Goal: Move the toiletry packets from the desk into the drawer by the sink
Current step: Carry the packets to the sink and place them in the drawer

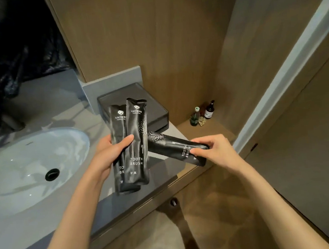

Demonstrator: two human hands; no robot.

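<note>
The grey counter [38, 220] runs under both forearms, with the white sink [23, 170] sunk into it out beyond the left knuckles. Past the fingertips, against the wood wall, sits a dark lidded box [137, 106]; this may be the drawer unit the task means, though in the dim light I cannot tell whether it has a sliding front.

The left hand [110, 155] is clamped around two black toothbrush packets [133, 139], thumb across their faces and fingers behind, standing them upright and fanned, probably so they stay gathered as one bundle. The right hand [212, 149] pinches the near end of a third packet [167, 146] between thumb and fingertips; it lies slanted, its far tip tucked behind the left-hand pair, as though being added to them or drawn away.

So all three packets are in the hands above the counter edge, none stowed. Beyond the right fingers, small bottles [200, 113] stand in a wooden niche, well clear.
</note>
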